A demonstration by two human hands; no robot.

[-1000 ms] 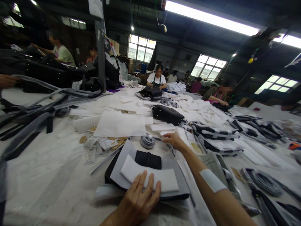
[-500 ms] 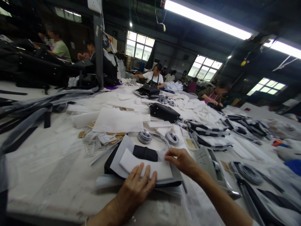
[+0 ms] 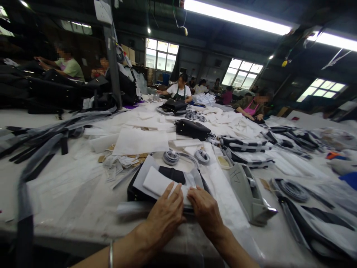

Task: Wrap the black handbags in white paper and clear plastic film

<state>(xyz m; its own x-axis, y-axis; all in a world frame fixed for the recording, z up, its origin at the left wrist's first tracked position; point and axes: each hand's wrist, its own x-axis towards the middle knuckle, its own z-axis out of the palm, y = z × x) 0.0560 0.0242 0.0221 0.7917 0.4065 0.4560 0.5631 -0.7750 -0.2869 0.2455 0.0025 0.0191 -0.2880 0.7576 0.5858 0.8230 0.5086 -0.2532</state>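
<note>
A black handbag lies before me, partly covered by a thin grey sheet. On top rests a white foam sheet; its right part is under my hands. My left hand is flat on the foam with fingers stretched out. My right hand holds the foam's right end, its fingers bent and pressed together. Both hands nearly meet, and they hide the bag's lower right part. Just beyond the bag sit two wrapped strap coils, one left and one right.
A grey tape dispenser stands to the right of the bag. Paper tags and a white sheet lie beyond it on the left. Wrapped black straps hang over the table edge. Co-workers sit farther back.
My right hand has left the grey sheet's upper right side and come down toward me onto the foam, beside my left hand. My left hand stays on the foam.
</note>
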